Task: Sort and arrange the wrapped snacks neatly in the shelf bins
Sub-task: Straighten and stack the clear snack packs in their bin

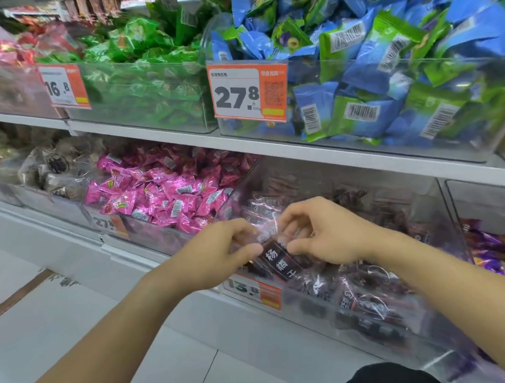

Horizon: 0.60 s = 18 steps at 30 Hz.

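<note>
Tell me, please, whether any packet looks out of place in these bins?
None sits in a wrong bin. The blue and green packets heap above their bin's rim. Both the left hand and right hand pinch one dark packet.

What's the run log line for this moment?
left hand: pinches dark snack | right hand: pinches same snack | place: over lower bin of dark snacks | neighbour: pink snacks
</note>
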Available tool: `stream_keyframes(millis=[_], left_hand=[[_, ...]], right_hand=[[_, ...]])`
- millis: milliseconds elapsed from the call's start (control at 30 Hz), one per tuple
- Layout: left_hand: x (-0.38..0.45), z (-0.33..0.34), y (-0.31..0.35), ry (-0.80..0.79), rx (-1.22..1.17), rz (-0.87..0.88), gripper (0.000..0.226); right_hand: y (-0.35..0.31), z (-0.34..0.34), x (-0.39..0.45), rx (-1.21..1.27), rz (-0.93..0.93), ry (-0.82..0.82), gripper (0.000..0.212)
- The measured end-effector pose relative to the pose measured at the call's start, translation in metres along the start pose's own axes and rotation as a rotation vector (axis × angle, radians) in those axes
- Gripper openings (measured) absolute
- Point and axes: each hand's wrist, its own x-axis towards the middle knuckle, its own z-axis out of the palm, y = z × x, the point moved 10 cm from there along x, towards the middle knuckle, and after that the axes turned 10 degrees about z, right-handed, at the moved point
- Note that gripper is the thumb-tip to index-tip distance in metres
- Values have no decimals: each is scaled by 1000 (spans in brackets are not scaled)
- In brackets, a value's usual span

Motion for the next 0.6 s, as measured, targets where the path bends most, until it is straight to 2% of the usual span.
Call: stream_keyframes(millis=[67,167,267,367,600], left_hand=[[2,-6,4,40,-4,19,7],[2,-10,9,30,89,14,12],[3,-8,7,-53,255,-15,16],[6,-10,6,-111,375,-14,20],[-4,-8,19,-24,419,168,17]], right_hand=[[3,3,-7,114,7,-14,27],[4,28,-13,161,35,-118,26],[-5,28,-9,71,35,-3,23],[-14,38,-3,131,59,67,9],[-9,43,8,50,112,99,11]])
